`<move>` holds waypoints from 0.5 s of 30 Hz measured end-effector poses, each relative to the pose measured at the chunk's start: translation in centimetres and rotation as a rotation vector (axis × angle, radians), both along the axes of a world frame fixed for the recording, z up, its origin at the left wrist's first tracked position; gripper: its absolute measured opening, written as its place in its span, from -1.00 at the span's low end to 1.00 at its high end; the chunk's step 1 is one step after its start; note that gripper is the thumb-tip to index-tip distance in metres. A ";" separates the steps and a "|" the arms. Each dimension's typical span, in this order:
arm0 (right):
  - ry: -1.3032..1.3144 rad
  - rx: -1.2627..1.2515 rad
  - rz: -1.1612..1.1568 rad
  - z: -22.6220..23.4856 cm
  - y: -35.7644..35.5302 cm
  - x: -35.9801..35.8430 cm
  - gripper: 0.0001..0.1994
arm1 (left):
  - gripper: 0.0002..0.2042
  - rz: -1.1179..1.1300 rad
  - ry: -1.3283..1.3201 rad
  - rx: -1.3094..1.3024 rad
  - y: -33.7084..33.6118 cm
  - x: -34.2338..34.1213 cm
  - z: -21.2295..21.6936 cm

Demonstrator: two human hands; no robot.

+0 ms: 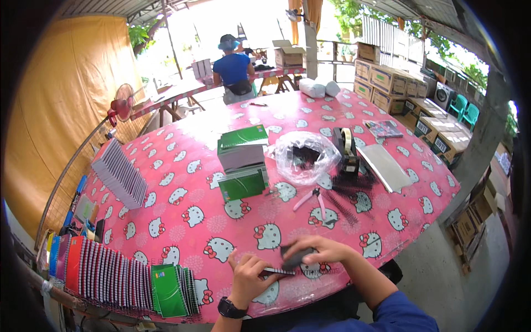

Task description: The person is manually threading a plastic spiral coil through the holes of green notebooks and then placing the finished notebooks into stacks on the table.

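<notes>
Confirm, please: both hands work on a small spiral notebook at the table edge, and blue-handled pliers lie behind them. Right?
Not quite. In the head view the pliers have pink handles. The left hand and right hand do hold the small notebook at the table edge.

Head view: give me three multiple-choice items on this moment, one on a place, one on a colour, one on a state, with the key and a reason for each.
1. Where do the pliers lie?
A. on the table beyond the hands
B. on the floor
C. on the cardboard boxes

2. What colour are the covers of the notebook stack at mid-table?
A. blue
B. green
C. yellow

3. What is the state of the right hand?
A. open and empty
B. resting on the tape dispenser
C. closed over a dark object

Key:
1 A: the pink-handled pliers lie on the tablecloth, between the hands and the plastic bag.
2 B: the covers that show are green.
3 C: the right hand's fingers wrap a dark object, while the left hand holds a spiral-bound edge beside it.
</notes>
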State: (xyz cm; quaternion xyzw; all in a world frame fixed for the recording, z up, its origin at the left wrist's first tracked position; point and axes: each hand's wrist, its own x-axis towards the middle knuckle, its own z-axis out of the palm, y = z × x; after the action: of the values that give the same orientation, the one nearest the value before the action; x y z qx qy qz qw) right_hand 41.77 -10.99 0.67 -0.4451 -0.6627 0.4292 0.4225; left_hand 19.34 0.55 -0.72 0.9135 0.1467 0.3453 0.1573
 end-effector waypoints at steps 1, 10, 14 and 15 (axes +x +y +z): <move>0.162 0.039 0.120 0.2 -0.3 -0.7 -0.46 | -0.75 -0.012 0.029 -0.015 -0.1 0.0 -0.2; 0.101 -0.027 0.127 -0.1 1.3 -1.4 -0.48 | -0.40 -0.043 0.006 -0.205 0.4 0.0 -0.3; -0.406 -0.119 -0.146 -0.5 2.0 -0.8 -0.49 | -0.33 -0.019 -0.118 -0.271 0.0 -0.5 -0.1; -0.164 -0.023 -0.052 -0.3 2.0 -1.3 -0.50 | -0.36 0.040 -0.211 -0.448 0.7 -1.1 -1.0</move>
State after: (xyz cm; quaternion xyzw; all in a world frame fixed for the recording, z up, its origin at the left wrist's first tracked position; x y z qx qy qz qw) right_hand 40.52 -8.95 0.41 -0.5005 -0.6783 0.3880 0.3727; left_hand 18.25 1.25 -1.72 0.8118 0.2204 0.4005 0.3634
